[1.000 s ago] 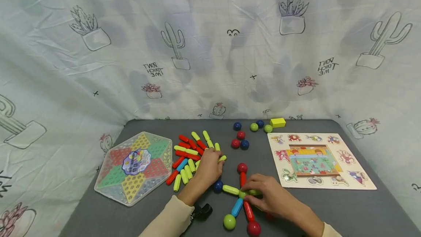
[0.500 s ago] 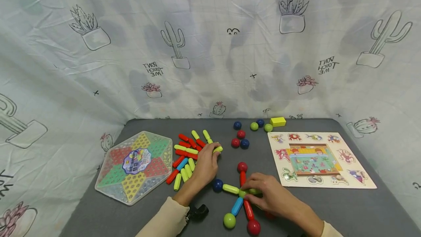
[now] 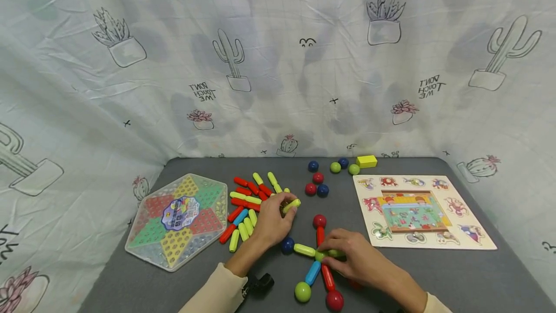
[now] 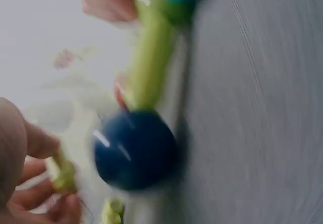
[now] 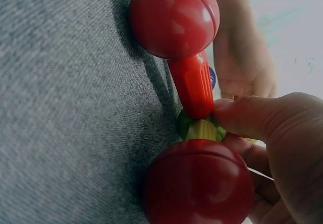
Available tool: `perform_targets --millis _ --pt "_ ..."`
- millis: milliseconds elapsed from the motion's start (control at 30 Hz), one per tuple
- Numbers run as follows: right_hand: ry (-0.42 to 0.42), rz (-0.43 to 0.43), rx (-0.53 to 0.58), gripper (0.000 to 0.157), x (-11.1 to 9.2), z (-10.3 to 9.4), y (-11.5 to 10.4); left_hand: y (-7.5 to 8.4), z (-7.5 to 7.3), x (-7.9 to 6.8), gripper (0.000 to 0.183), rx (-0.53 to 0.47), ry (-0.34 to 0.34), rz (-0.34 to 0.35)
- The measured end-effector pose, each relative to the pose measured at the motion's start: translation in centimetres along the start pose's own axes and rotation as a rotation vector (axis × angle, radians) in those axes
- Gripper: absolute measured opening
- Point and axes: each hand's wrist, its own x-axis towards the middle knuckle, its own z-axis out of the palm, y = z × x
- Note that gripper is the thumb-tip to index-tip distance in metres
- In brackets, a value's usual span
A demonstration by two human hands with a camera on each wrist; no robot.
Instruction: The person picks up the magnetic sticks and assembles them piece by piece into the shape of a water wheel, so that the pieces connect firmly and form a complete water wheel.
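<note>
Soft head-view light, left wrist view motion-blurred, white glints on blue ball [image 4: 133,151]

Left of the smooth, wood-like puzzle board [image 3: 399,241] lie glossy, plastic-looking red balls [image 5: 174,19] and a grooved plastic red stick [image 5: 193,85], with a clear, shiny plastic case [image 3: 204,240] farther left, a matt, cloth-rough tabletop [image 5: 75,108] beneath it and a creased cloth curtain [image 3: 269,62] behind.
</note>
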Motion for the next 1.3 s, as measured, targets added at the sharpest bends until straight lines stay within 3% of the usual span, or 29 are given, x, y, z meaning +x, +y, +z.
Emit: perform_targets --millis 167,333,533,700,800,1133,1300 --pt "0.005 -0.006 -0.002 0.013 0.1 0.0 -0.1 0.6 -0.4 -1.7 0.014 -0.175 -0.164 -0.126" --pt "0.004 -0.003 -0.002 0.013 0.1 -0.1 -0.1 0.4 -0.1 -2.8 0.014 -0.19 -0.225 -0.157" --pt "-0.015 0.077 -0.059 0.018 0.2 -0.3 -0.2 0.2 0.4 -2.9 0.013 -0.078 -0.231 -0.086" --pt "-0.077 0.246 -0.138 0.045 0.8 -0.9 -0.3 0.1 0.8 -3.0 0.015 -0.06 -0.22 -0.065" --pt "-0.126 0.289 -0.123 0.054 1.1 -1.1 -0.2 0.0 1.1 -3.2 0.018 -0.081 -0.19 -0.062" --pt "-0.195 0.257 -0.016 0.048 1.5 -1.0 0.1 -0.5 1.6 -3.4 0.032 -0.066 -0.116 0.009" --pt "-0.207 0.246 0.011 0.043 1.6 -1.1 0.2 -0.3 1.5 -3.6 0.035 -0.054 -0.123 -0.023"
